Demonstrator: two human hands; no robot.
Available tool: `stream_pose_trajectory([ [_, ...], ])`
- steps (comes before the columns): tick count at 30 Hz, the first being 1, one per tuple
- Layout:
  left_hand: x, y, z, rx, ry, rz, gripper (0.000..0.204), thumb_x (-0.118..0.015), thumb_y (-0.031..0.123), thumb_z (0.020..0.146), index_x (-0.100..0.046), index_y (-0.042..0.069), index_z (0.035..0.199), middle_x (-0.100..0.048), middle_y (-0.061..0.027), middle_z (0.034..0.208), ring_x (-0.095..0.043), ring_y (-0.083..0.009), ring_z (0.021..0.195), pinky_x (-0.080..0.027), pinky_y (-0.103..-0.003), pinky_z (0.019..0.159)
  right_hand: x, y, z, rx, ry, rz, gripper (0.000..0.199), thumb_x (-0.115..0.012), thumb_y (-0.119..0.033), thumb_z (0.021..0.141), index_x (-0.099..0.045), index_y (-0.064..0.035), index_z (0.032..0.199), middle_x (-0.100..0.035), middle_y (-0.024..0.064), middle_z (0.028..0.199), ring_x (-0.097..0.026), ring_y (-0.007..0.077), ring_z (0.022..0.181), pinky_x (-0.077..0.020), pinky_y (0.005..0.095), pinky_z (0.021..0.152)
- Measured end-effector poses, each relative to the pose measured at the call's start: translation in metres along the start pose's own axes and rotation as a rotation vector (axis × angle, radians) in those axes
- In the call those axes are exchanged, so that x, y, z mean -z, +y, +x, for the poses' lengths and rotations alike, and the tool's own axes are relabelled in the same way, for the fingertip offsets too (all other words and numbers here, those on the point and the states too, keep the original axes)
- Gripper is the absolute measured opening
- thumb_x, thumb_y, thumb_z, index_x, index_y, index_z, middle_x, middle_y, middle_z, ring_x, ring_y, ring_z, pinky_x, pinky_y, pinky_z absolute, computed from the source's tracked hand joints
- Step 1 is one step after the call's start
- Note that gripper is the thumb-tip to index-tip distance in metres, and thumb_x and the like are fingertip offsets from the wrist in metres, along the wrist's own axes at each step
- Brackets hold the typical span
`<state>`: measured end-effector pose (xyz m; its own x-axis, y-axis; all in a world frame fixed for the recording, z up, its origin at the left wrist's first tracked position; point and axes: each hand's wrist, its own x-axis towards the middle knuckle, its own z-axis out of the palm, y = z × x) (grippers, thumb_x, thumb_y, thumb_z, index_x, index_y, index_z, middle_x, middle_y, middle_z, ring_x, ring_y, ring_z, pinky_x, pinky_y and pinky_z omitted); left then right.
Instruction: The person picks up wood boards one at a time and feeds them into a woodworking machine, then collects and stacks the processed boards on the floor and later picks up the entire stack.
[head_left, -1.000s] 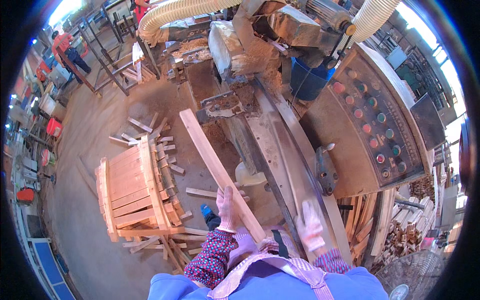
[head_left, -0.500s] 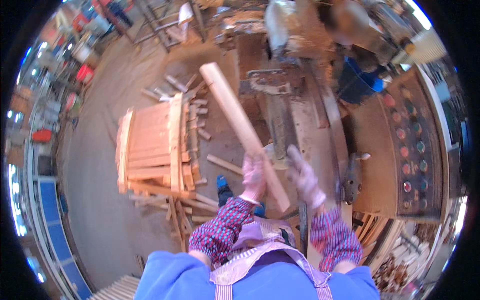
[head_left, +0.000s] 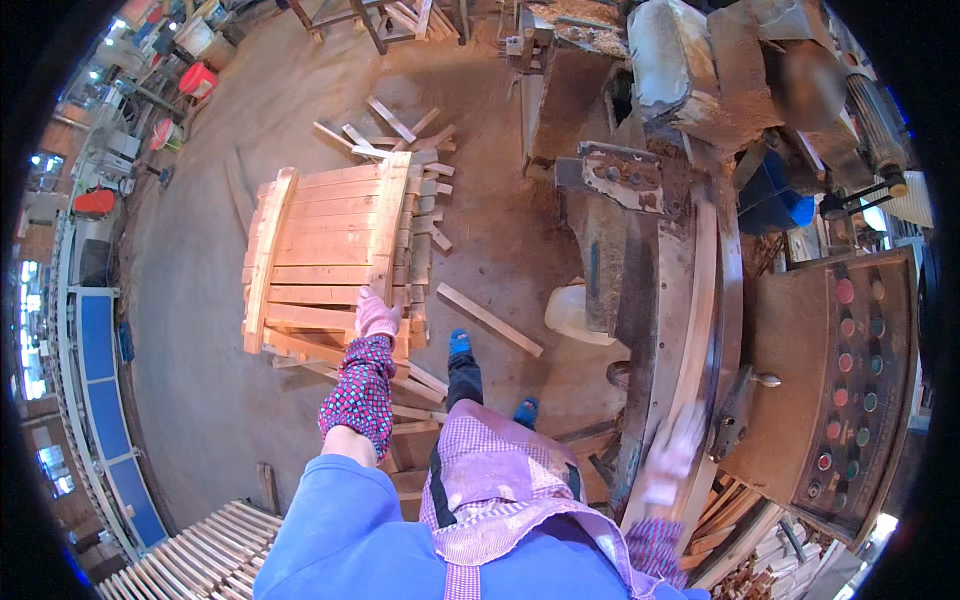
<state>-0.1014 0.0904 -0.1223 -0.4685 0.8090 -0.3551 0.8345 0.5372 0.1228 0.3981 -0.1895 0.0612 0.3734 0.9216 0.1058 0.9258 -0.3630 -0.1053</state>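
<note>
Now, wooden strip [head_left: 697, 310]: laid lengthwise on the machine bed [head_left: 668, 300]; could be skewed by uneven pressure.
Right hand [head_left: 672, 455]: blurred over the bed's near end, at the strip; grip cannot be told.
Left hand [head_left: 378, 312]: partly curled at the crosswise slat [head_left: 390, 225], left of the bed; hold cannot be confirmed.
Plank stack [head_left: 325, 230]: left of the bed; could be unsettled by a tug.
Loose stick [head_left: 490, 320]: between stack and bed; could be tripped over.

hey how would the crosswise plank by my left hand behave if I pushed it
The crosswise plank is probably stiff, being a solid-looking length of wood. It likely won't roll, since it lies flat across the stacked boards. It might slide, as no fastening shows on it.
</note>
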Motion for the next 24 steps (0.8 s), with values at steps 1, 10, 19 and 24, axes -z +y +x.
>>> stream_pose_trajectory([
  [1,-0.001,-0.010,0.006,-0.037,-0.028,-0.003,0.088,-0.080,0.036,0.074,-0.036,-0.001,0.141,-0.050,-0.0258,0.137,-0.053,-0.0382,0.125,-0.048,-0.043,0.101,-0.005,0.001,0.041,0.026,-0.032,-0.098,0.051,-0.047,-0.027,0.101,-0.041,-0.0006,0.145,-0.037,0.0276,0.150,-0.038,0.0483,0.135,-0.0279,0.0522,0.116],
  [10,0.040,0.023,-0.071,0.027,-0.994,-1.655,0.030,-0.058,0.015,0.095,-0.055,0.005,0.124,-0.067,-0.0077,0.105,-0.068,-0.0221,0.089,-0.058,-0.037,0.080,-0.037,0.019,0.212,0.164,0.336,-0.184,0.048,-0.051,-0.025,0.099,-0.046,-0.0113,0.145,-0.047,0.0184,0.146,-0.047,0.0391,0.131,-0.0374,0.0444,0.112],
  [19,0.053,0.114,-0.279,-0.268,-1.148,-1.750,0.046,-0.061,0.024,0.097,-0.048,-0.002,0.133,-0.064,-0.0116,0.118,-0.064,-0.0231,0.109,-0.054,-0.037,0.096,0.029,-0.138,0.003,0.131,-0.553,1.295,0.071,-0.069,-0.022,0.090,-0.036,-0.0039,0.150,-0.046,0.0188,0.146,-0.044,0.0281,0.137,-0.0351,0.0374,0.113],
  [24,0.049,0.143,-0.351,-0.353,-1.370,-1.474,0.059,-0.066,0.008,0.087,-0.043,-0.003,0.140,-0.057,-0.0150,0.131,-0.057,-0.0278,0.120,-0.047,-0.040,0.104,0.068,-0.064,-0.075,0.040,-0.324,0.840,0.073,-0.069,-0.022,0.088,-0.035,0.0009,0.149,-0.047,0.0255,0.144,-0.049,0.0338,0.133,-0.0392,0.0375,0.110],
])
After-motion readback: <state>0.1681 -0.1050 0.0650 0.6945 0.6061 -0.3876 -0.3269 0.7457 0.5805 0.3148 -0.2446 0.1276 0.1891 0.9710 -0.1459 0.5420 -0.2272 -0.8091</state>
